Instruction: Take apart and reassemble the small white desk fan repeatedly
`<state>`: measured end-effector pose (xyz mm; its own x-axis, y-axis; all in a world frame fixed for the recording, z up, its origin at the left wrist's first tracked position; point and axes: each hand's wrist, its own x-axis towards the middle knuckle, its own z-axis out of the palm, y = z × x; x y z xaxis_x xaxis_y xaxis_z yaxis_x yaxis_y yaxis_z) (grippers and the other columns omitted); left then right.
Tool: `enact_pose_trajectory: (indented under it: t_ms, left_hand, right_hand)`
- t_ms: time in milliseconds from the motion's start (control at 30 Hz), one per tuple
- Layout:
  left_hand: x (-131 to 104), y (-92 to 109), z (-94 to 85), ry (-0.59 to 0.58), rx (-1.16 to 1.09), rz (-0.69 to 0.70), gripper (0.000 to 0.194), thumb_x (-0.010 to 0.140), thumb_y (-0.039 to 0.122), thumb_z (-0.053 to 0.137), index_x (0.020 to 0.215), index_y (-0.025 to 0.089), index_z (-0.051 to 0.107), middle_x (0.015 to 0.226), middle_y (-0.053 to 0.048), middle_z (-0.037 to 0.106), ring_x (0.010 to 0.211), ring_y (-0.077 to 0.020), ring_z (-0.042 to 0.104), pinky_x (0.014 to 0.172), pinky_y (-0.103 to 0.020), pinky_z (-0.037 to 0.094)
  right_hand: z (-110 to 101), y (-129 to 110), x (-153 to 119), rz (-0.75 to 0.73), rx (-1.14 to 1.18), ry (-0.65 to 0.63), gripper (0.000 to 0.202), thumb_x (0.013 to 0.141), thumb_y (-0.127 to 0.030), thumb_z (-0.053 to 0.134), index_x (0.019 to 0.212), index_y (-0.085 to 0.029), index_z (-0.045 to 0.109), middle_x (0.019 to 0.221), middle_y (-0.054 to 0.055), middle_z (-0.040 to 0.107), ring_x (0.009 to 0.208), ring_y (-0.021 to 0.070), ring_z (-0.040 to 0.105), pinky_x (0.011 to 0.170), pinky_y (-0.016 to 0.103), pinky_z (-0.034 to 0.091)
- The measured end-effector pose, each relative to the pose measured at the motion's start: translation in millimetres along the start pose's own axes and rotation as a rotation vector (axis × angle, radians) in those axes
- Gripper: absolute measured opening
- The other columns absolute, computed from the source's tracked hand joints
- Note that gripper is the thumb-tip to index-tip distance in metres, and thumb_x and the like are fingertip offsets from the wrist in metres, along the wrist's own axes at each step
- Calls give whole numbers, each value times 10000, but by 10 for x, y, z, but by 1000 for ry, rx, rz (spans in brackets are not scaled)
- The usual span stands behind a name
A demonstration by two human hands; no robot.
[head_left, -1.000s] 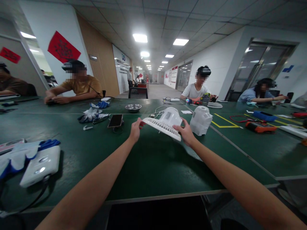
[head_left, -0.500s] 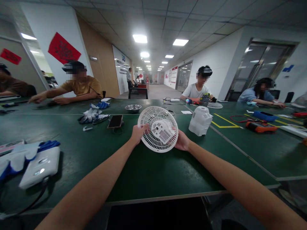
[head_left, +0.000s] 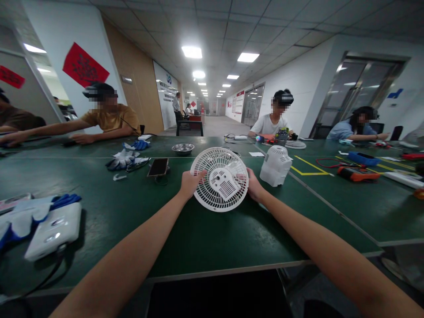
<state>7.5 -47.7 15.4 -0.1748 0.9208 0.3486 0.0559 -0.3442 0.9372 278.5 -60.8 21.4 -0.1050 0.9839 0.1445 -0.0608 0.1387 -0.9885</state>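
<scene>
A round white fan grille, with a slotted hub at its middle, is held up over the green table. On its left rim my left hand is closed, the thumb lying across the front. My right hand grips the opposite rim, its fingers mostly hidden behind the grille. To the right of that hand a white plastic housing stands upright on the table.
A metal bowl, a phone and work gloves lie beyond my left hand. Nearer left is a white device with a cable. An orange meter and a blue tray lie right. Co-workers sit across the table.
The grille has shifted slightly to the right and turned a little in my hands. My right hand has moved up its rim. A co-worker at left has stretched an arm further left.
</scene>
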Motion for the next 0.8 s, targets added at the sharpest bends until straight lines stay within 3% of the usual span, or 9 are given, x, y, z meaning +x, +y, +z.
enact_pose_trajectory:
  t_ms: [133, 233, 333, 433, 567, 700, 800]
  left_hand:
    - [21, -38, -13, -8, 10, -71, 318, 705, 371, 789, 835, 86, 736, 753, -102, 746, 664, -227, 711, 629, -352, 579]
    - [49, -78, -26, 5, -22, -130, 295, 737, 368, 766, 812, 85, 726, 737, -100, 741, 651, -212, 704, 648, -349, 577]
    - [78, -103, -50, -19, -43, -180, 307, 774, 393, 732, 834, 93, 722, 743, -95, 741, 649, -205, 700, 659, -352, 577]
    - [104, -109, -80, -34, -8, -194, 310, 758, 403, 743, 814, 99, 718, 737, -92, 741, 651, -206, 699, 664, -348, 574]
    - [124, -104, -117, -73, 84, -170, 320, 734, 416, 760, 783, 102, 722, 720, -94, 738, 642, -213, 697, 659, -342, 568]
    - [111, -87, -135, -97, 100, -165, 309, 753, 405, 749, 811, 103, 722, 744, -99, 744, 660, -216, 702, 664, -344, 571]
    - [93, -68, -139, -118, 104, -170, 317, 765, 408, 739, 849, 104, 719, 782, -104, 751, 693, -224, 710, 667, -350, 577]
  right_hand:
    - [-404, -58, 109, -218, -659, 323, 807, 706, -473, 735, 1397, -267, 372, 1014, 59, 673, 845, 278, 660, 886, 479, 501]
    - [-632, -76, 130, -266, -1044, 354, 805, 681, -451, 749, 1389, -266, 413, 1054, 81, 658, 938, 313, 645, 925, 467, 464]
    - [-704, -37, 137, -238, -1238, 320, 786, 699, -444, 735, 1400, -279, 419, 1005, 78, 648, 916, 295, 638, 896, 434, 467]
    - [-672, -18, 150, -274, -1303, 315, 704, 738, -434, 701, 1378, -272, 457, 963, 75, 621, 900, 269, 617, 881, 402, 468]
    - [-659, -160, 144, -508, -1268, 410, 493, 786, -381, 639, 1248, -222, 571, 1062, 109, 572, 1005, 278, 565, 952, 421, 429]
    - [-831, -361, 109, -671, -1188, 766, 534, 749, -335, 638, 1263, -235, 528, 1257, 122, 474, 1199, 312, 447, 1036, 484, 345]
    - [-1059, -349, 121, -529, -1070, 985, 695, 687, -346, 664, 1332, -253, 423, 1336, 127, 433, 1249, 340, 411, 1025, 523, 344]
